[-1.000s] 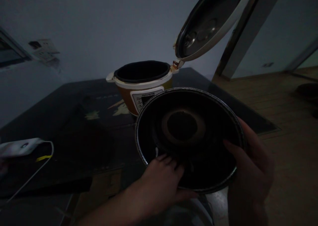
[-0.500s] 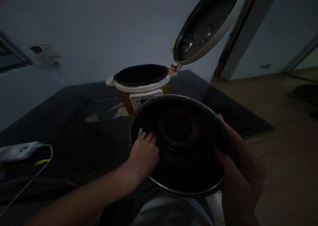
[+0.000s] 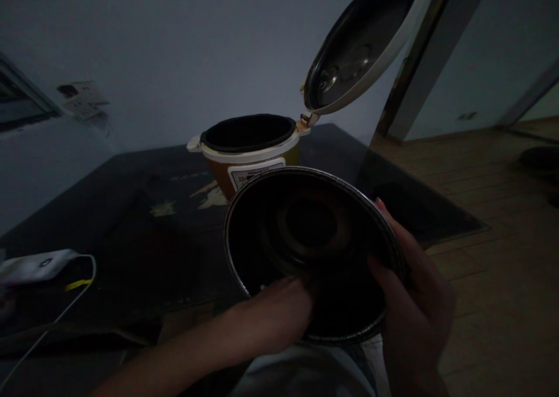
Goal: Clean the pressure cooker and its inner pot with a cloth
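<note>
Left hand: dipped inside the pot at its near left, back up, fingers bent down out of sight; whether they grasp anything, I cannot tell. A small pale speck shows beside the knuckles, too small to make out.
Left forearm: slants in from the near left, across the pot's near rim.
Right hand: gripping the pot's right wall, thumb inside, fingers around the outside, wrist low at near right.
Pale fabric: just below the pot, nearest the wearer.
Pot: round, black, held up between the hands, mouth tilted toward the wearer.
Pot, so far: handling inside it looks under way rather than finished; the interior is too dark to judge how much is done or left.
White device: near left, with a pale cable.
Table: black, beyond the pot.
Cooker: standing on the table behind the pot, its inside dark.
Lid: raised at the cooker's right, already open.
Wall: far side, with an outlet at left.
</note>
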Available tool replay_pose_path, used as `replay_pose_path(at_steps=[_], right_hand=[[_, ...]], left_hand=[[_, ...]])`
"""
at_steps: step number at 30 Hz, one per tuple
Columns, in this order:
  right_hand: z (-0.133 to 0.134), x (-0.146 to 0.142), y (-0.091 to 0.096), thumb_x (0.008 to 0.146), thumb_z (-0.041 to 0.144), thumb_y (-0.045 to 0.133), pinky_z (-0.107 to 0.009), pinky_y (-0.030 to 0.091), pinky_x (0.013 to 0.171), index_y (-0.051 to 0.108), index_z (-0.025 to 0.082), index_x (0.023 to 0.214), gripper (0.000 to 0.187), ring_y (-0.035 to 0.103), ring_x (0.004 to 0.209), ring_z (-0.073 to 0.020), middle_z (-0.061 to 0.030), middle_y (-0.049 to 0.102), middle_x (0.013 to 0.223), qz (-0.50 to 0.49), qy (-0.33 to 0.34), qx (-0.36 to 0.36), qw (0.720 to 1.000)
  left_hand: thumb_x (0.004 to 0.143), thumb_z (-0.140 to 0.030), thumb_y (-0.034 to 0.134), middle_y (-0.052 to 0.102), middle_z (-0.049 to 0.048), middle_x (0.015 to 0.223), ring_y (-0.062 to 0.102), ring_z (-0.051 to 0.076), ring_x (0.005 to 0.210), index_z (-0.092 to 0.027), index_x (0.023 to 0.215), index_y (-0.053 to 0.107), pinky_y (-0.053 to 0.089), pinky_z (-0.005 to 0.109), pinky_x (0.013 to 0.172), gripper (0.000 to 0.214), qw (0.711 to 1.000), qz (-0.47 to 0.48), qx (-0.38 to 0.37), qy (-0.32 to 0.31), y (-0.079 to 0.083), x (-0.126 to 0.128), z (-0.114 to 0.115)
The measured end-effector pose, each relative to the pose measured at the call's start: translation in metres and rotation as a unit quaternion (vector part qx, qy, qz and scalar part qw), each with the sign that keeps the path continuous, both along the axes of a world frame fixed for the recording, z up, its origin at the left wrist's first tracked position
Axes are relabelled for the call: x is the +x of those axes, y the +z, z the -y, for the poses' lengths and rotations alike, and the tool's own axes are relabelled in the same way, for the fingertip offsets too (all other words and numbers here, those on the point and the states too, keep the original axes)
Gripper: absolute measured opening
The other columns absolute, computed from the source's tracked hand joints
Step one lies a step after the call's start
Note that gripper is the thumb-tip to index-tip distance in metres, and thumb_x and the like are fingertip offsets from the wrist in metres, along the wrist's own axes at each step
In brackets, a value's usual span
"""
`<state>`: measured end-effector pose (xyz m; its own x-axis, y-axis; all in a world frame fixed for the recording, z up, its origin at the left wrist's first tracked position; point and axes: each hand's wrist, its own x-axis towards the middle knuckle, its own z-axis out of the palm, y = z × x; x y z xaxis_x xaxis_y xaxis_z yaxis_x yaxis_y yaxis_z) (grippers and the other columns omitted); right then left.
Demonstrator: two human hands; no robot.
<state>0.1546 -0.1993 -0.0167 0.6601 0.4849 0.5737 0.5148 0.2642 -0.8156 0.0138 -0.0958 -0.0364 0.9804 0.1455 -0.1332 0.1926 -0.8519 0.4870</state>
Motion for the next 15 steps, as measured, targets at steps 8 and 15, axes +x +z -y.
replay_pose_path(at_steps=[8,15], right_hand=[[0.001,-0.001,0.0,0.088,0.017,0.059,-0.054,0.036,0.115,0.062,0.037,0.13,0.046,0.049,0.135,-0.0281,0.0033,0.058,0.14,0.002,-0.006,-0.002,1.0],[0.004,0.002,0.0,0.087,0.02,0.06,-0.052,0.039,0.113,0.061,0.037,0.131,0.047,0.051,0.133,-0.029,0.0042,0.059,0.139,0.0,-0.024,-0.018,1.0]], left_hand=[[0.095,-0.013,0.041,0.05,0.0101,0.148,0.045,0.019,0.137,-0.018,0.148,0.034,0.036,0.035,0.117,0.054,0.976,0.091,-0.196,-0.003,0.025,0.017,0.02],[0.098,-0.021,0.039,0.061,0.0107,0.135,0.062,0.021,0.119,-0.018,0.141,0.045,0.05,0.033,0.1,0.043,0.995,-0.002,-0.102,-0.007,0.021,0.0,0.009]])
